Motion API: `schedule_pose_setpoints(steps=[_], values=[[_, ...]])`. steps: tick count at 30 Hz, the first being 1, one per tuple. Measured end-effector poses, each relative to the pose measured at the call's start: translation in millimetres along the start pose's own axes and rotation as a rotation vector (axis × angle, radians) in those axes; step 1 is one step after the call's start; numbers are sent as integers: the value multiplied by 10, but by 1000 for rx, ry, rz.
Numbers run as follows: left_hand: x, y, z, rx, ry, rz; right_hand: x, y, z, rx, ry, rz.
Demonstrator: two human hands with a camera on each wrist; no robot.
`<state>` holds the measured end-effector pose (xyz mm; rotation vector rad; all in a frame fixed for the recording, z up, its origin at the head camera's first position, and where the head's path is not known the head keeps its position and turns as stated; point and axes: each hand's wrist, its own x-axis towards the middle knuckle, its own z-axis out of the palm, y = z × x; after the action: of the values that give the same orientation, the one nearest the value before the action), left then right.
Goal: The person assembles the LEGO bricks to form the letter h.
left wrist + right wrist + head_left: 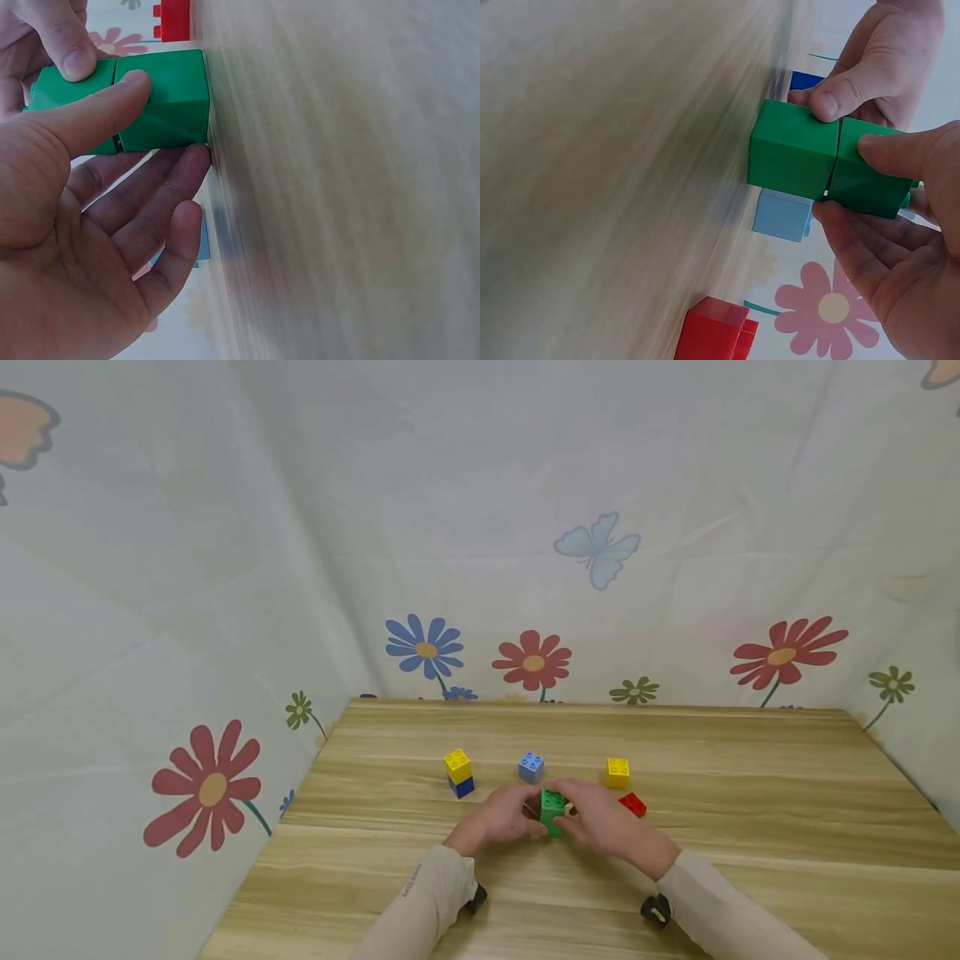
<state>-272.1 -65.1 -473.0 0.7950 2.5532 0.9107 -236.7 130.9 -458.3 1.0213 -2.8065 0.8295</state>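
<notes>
Seven blocks are on the wooden table point(360, 827): two green, two yellow, one dark blue, one light blue and one red. The two green ones form one upright stack, the upper green block point(866, 184) over the lower green block point(172, 120), with a thin seam showing between them. The left hand point(506, 814), at nine o'clock of the stack, is partly closed, thumb and fingers gripping the lower block from opposite sides, little finger curled free. The right hand point(600, 818), at three o'clock, is partly closed too and pinches the upper block. Reckoned from the stack in the head view, one yellow block point(458, 767) sits on the dark blue block point(462, 787) at ten o'clock, the light blue block point(531, 768) is at eleven, the second yellow block point(618, 774) at two, and the red block point(633, 805) at three, just beyond the right hand
</notes>
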Motion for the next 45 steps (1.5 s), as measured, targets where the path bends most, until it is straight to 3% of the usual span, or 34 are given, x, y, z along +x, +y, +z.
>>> schedule_pose_setpoints(steps=[9,35,45], values=[[-6,7,-1,16,2,7,-2,-3,12,-32,1,-7],[5,-31,12,13,5,-5,24,-18,-7,64,-29,73],[11,-22,17,3,10,6,13,40,32,55,1,18]])
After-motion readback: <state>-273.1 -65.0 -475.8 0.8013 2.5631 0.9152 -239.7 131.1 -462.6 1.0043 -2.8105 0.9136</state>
